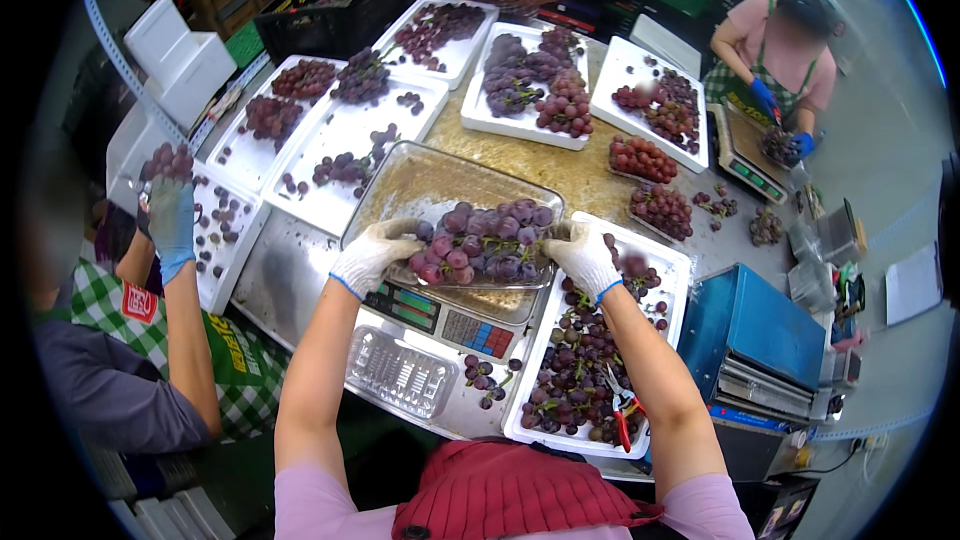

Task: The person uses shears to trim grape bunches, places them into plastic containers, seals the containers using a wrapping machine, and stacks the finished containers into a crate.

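Both my white-gloved hands grip a clear punnet of dark red and purple grapes [480,243] from its two ends. My left hand [376,256] closes on its left end, and my right hand [584,254] on its right end. Under the punnet is the metal pan [400,183] of a scale; whether the two touch I cannot tell. The scale's keypad [478,334] and display [402,307] show below it. In front lies an empty clear punnet [400,372], with a few loose grapes [487,381] beside it. Red-handled snips [622,410] rest on grapes in the white tray [668,292] at right.
Several white trays of grapes [470,123] stand across the table. Filled punnets [642,159] sit beyond my right hand. A blue binder stack [765,325] borders the right. One co-worker [190,340] is close at left; another [775,60] works at a second scale [745,155].
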`<state>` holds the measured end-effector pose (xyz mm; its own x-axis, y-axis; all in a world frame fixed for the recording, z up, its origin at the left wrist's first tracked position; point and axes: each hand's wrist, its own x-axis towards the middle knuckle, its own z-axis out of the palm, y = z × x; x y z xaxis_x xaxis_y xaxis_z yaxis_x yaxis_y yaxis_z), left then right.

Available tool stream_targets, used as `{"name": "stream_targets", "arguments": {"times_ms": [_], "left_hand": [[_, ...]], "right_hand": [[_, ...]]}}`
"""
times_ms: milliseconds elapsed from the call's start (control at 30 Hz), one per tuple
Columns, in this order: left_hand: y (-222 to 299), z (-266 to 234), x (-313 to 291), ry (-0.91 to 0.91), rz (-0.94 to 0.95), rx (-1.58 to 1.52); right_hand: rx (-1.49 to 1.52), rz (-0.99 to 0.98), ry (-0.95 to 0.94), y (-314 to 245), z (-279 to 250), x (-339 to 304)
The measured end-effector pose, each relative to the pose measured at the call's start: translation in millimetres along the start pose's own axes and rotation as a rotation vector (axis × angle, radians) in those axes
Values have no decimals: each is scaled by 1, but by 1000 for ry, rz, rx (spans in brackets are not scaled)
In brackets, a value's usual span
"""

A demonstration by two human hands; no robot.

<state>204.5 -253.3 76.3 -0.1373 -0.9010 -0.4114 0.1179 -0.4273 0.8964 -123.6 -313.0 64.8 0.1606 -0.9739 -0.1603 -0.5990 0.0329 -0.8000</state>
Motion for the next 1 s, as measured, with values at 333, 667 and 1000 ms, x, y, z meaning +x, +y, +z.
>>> {"name": "stream_targets", "arguments": {"times_ms": [333,667,1000], "left_hand": [[38,79,-32,-65,116,131],[45,298,-29,-299,67,214],[-13,531,2,-426,-11,206]], "right_hand": [[80,-7,107,-2,-74,-67],[217,130,249,101,-242,-177],[172,218,376,256,-404,-267]]}}
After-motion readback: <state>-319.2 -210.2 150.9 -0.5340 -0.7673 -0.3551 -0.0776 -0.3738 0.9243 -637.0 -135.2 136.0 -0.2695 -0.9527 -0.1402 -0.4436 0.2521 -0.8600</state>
